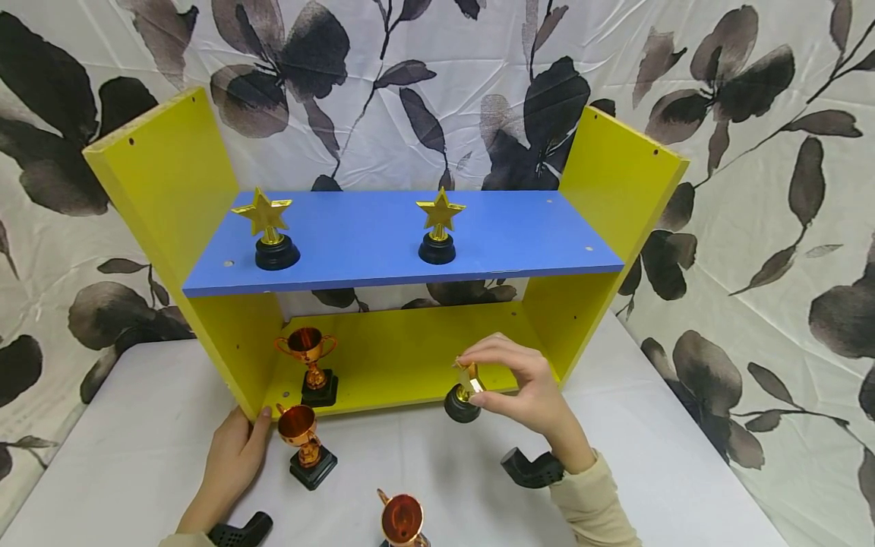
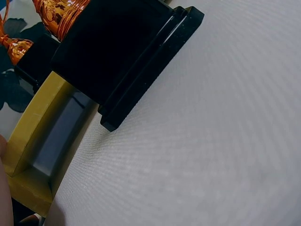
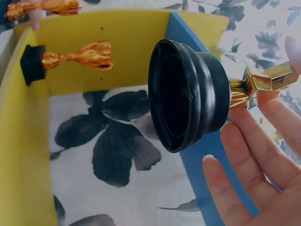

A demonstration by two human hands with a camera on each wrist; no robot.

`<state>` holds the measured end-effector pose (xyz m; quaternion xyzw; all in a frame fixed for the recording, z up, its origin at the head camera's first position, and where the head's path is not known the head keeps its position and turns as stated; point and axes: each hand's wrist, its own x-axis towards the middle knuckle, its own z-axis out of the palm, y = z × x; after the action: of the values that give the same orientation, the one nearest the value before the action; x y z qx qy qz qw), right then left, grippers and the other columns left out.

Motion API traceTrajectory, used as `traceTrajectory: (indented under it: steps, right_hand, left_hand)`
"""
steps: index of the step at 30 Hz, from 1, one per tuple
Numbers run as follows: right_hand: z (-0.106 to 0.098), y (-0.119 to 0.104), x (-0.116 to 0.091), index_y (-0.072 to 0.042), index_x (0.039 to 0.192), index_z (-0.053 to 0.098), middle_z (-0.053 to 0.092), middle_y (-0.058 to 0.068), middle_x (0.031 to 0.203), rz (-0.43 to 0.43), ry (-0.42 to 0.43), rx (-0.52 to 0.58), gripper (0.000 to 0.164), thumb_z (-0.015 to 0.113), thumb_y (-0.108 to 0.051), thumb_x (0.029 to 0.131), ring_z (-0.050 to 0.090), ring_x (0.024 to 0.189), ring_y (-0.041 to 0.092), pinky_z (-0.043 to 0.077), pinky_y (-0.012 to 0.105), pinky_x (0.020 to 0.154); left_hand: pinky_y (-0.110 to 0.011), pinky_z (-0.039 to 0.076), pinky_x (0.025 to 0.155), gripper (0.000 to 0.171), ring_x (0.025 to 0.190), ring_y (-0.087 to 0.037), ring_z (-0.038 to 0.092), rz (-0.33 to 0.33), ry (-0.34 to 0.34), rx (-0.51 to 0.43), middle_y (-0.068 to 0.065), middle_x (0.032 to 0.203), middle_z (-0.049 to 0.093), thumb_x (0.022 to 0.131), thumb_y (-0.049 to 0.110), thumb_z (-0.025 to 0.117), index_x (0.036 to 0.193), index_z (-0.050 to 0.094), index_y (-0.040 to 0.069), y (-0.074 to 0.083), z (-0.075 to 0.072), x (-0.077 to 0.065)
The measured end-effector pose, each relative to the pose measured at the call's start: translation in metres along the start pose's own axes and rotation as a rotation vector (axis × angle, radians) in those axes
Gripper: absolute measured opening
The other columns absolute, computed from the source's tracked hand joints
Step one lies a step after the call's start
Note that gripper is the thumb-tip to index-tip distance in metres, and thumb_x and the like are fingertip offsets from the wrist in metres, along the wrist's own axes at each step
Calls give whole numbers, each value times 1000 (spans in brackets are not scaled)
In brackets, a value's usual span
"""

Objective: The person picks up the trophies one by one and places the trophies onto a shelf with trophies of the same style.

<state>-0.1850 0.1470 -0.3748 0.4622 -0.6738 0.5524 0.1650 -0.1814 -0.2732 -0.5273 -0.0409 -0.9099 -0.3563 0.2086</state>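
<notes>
In the head view my right hand (image 1: pixel 522 380) pinches a gold star trophy (image 1: pixel 462 405) by its star, in front of the lower shelf. The right wrist view shows the hollow underside of its round black base (image 3: pixel 188 96) tipped toward the camera. My left hand (image 1: pixel 229 460) holds the front lower corner of the yellow shelf unit (image 1: pixel 410 353), thumb and fingers on either side of the left panel. Right beside it stands a copper cup trophy (image 1: pixel 301 433) on a square black base, seen close in the left wrist view.
Two star trophies, one at left (image 1: pixel 271 235) and one near the middle (image 1: pixel 438 232), stand on the blue upper board (image 1: pixel 355 239). Another cup trophy (image 1: pixel 314 368) is on the lower yellow board at left. A third cup (image 1: pixel 402 520) stands on the white table (image 1: pixel 465 486) near me.
</notes>
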Motion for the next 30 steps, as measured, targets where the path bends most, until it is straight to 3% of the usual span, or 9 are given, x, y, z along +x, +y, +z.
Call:
traceTrajectory:
  steps: [6,19,25,30]
  right_hand:
    - [-5,-3,1,0,116,68,68,15,108,-54,19,-11,35,76,-21,89,61,103,26,49,38,95]
    - [-14,-9,0,1,116,68,68,15,109,-53,33,-31,36,74,-23,91,62,104,24,50,35,96]
    - [-17,-12,0,2,116,68,68,16,109,-51,43,-37,35,75,-20,90,62,103,24,51,34,94]
    - [-22,-16,0,2,116,68,68,18,109,-48,56,-48,35,78,-4,84,62,103,24,51,33,93]
  left_hand:
    - [-56,44,81,33,99,-41,60,-3,-4,4,-25,107,62,104,18,47,121,54,-9,-1,0,0]
    - [-57,44,85,37,102,-41,59,-12,-15,-5,-26,110,61,105,21,45,124,52,-10,1,0,0]
    - [-59,43,87,37,104,-43,58,-18,-13,-12,-27,112,61,105,21,45,125,51,-10,0,0,0]
    - [-59,43,86,37,104,-43,58,-17,-18,-9,-27,112,61,105,20,46,125,51,-10,0,0,0]
